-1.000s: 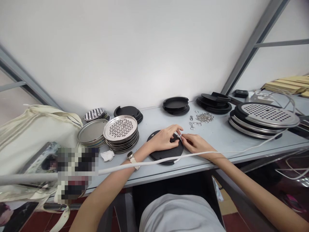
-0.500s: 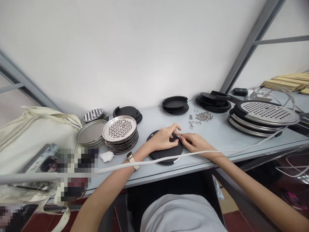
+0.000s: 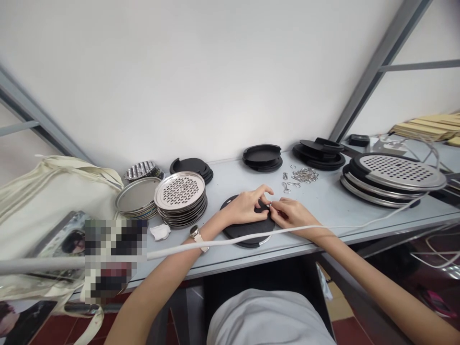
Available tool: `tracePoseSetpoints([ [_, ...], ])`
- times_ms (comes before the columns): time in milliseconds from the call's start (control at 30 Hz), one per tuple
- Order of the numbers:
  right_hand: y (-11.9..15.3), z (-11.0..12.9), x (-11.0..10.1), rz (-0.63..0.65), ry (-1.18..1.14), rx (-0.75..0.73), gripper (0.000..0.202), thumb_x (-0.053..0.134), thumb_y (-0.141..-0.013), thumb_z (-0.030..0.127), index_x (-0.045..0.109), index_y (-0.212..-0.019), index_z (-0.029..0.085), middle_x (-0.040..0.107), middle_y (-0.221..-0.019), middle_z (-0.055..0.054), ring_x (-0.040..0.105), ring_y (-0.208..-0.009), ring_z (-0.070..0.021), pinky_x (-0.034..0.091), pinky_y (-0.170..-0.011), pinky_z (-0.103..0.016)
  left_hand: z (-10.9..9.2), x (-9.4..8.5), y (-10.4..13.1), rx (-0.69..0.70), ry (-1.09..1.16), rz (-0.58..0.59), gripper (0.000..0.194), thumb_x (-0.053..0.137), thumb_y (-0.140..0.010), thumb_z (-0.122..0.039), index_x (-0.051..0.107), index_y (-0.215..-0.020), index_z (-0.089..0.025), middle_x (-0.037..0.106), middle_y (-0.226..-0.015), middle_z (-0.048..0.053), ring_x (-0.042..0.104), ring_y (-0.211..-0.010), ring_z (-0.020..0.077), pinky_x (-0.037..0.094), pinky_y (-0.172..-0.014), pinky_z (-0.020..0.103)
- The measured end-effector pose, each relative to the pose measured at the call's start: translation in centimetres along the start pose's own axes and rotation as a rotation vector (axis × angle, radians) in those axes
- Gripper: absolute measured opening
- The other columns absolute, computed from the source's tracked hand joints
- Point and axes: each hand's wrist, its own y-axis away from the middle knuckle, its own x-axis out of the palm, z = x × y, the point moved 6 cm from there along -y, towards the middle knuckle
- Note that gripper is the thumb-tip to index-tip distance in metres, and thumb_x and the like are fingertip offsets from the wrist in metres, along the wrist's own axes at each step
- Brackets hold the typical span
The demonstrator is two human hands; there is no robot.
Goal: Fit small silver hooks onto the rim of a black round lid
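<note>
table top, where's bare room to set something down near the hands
Free: table between the metal hooks and large grater stack; also between the two black lid stacks. Crowded: far left, around the perforated discs.

Small silvery piece (image 3: pixel 269 205) pinched between left hand (image 3: pixel 246 207) and right hand (image 3: pixel 292 213): too small to identify. Far part of flat round black disc (image 3: pixel 247 229) covered by both hands. Pixelated patch (image 3: pixel 115 261) masking near-left objects. Cream fabric bag (image 3: pixel 46 201) cut off at left edge.
</note>
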Motion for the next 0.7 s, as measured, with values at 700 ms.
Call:
tracePoseSetpoints([
  [700, 1.6, -1.9, -3.6, -0.469, -0.338, 0.352, 0.023, 0.025, -0.096, 0.035, 0.037, -0.08, 0.024, 0.045, -0.061, 0.0, 0.045, -0.054, -0.0161, 0.04, -0.056, -0.03, -0.2, 0.1, 0.3, 0.067, -0.232, -0.04, 0.047, 0.051, -0.079, -0.015, 0.037, -0.123, -0.019, 0.056, -0.107, 0.006, 0.059, -0.083, 0.0138, 0.047, -0.08, 0.028],
])
